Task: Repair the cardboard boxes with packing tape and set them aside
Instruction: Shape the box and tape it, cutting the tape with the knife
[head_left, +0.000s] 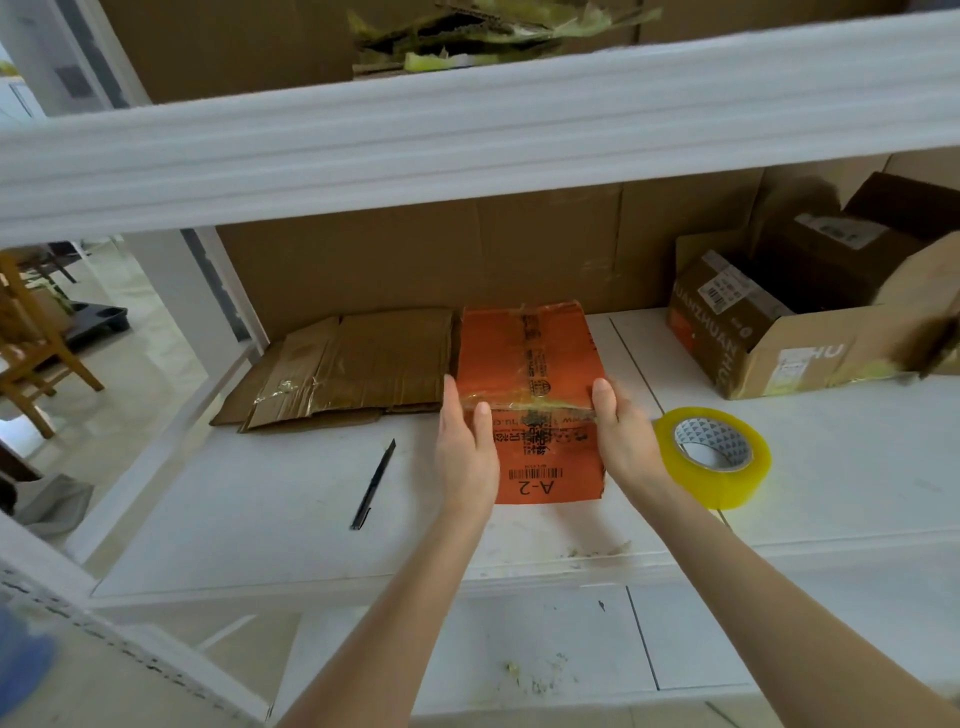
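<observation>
A flattened orange cardboard box (530, 358) printed "A-2" lies on the white shelf (291, 499), with clear tape across its middle. My left hand (464, 447) holds its left edge, thumb on top of the tape. Along the right edge my right hand (623, 431) grips the box, thumb on top. A roll of clear yellowish packing tape (714, 454) lies flat just right of my right hand. A flattened brown cardboard box (353, 364) with tape on it lies to the left, touching the orange one.
A black pen-like tool (373, 483) lies on the shelf left of my hands. An open brown box (810, 322) holding smaller boxes stands at the right back. A cardboard sheet lines the shelf's back. The upper shelf beam (467, 130) crosses overhead.
</observation>
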